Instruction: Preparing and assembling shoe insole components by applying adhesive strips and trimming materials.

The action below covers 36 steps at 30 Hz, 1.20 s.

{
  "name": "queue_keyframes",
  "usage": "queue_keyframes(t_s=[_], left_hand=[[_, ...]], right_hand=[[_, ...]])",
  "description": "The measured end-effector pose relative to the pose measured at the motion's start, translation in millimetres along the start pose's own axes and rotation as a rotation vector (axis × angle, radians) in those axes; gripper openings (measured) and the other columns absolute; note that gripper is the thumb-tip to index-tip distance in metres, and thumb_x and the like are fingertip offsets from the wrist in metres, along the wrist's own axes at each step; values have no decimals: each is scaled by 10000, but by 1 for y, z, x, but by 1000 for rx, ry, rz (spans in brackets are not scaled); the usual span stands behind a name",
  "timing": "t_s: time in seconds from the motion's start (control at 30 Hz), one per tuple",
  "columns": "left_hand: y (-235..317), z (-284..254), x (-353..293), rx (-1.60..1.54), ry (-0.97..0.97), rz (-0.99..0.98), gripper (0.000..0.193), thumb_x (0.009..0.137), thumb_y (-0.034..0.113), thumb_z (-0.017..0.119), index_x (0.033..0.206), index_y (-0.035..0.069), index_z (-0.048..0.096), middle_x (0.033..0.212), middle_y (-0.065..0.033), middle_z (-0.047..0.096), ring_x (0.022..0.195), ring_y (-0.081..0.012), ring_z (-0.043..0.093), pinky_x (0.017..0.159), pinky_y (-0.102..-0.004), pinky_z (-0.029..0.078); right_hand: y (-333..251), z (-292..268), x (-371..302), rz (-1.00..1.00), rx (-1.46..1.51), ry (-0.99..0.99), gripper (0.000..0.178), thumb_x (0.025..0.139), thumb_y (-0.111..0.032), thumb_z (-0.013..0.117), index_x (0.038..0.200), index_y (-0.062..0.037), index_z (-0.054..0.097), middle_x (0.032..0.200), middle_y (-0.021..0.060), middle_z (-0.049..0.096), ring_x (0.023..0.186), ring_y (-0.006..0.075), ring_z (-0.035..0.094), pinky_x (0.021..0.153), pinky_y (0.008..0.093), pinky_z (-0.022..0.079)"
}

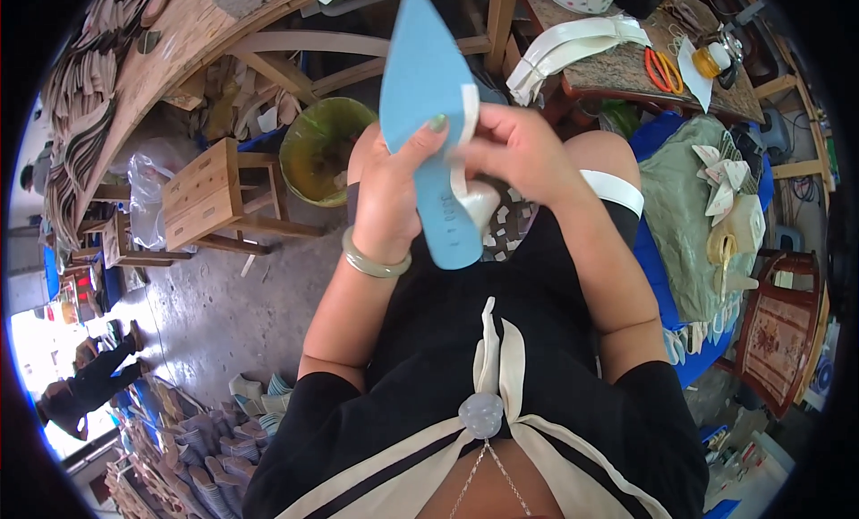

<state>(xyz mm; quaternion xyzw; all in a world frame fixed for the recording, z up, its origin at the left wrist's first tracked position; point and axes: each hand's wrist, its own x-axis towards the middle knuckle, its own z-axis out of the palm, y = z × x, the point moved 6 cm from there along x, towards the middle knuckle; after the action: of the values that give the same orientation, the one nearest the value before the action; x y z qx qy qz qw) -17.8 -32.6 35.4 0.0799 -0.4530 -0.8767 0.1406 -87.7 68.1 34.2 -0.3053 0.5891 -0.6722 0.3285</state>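
Note:
A light blue insole point(422, 67) with a long pointed toe is held up in front of my lap, its toe end pointing away from me. My left hand point(386, 183) grips it by the middle, the thumb lying flat on its face. A white strip point(470, 100) runs along the insole's right edge, and a loose white part point(481, 201) sticks out lower down on that side. Fingers of my right hand point(528, 157) are pinched at the strip, with the fingertips smeared by motion.
A yellow-green bucket point(313, 152) and a wooden stool point(208, 190) stand to the left. At the upper right, a bundle of white strips point(573, 49) and orange-handled scissors point(662, 72) lie on a small table. Stacked insoles point(201, 452) fill the lower left; a person point(89, 385) is far left.

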Motion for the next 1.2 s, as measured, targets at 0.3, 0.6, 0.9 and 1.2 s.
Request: queue_keyframes(t_s=[0.3, 0.6, 0.9, 1.2], left_hand=[[-19, 1, -18, -76, -175, -122, 675, 845, 423, 612, 1290, -39, 402, 1200, -173, 531, 1073, -260, 570, 926, -378, 475], [-27, 1, -16, 143, -132, -9, 428, 919, 253, 578, 1227, -27, 481, 924, -142, 645, 956, -262, 632, 861, -354, 477], [-10, -7, -18, 37, 44, 176, 449, 898, 199, 587, 1241, -54, 450, 917, -120, 637, 1005, -276, 599, 910, -403, 456], [5, 11, -30, -151, -14, 329, 421, 946, 247, 497, 1290, 27, 394, 844, -46, 524, 880, -192, 526, 955, -422, 395]], right_hand=[[-6, -4, -6, -48, 15, 108, 304, 894, -251, 627, 721, -4, 660, 641, 10, 600, 520, 49, 502, 478, 193, 388], [-10, -10, 1, -261, -74, 104, 277, 897, -243, 622, 1017, 6, 654, 918, 51, 548, 716, 89, 566, 617, 226, 465], [-17, -12, -56, -359, -276, 334, 239, 890, -1, 548, 1116, -5, 626, 942, 88, 688, 818, 115, 639, 721, 236, 502], [-16, 4, -64, -391, -334, 241, 177, 783, -70, 711, 957, -43, 725, 613, 12, 537, 551, 67, 444, 490, 219, 321]])
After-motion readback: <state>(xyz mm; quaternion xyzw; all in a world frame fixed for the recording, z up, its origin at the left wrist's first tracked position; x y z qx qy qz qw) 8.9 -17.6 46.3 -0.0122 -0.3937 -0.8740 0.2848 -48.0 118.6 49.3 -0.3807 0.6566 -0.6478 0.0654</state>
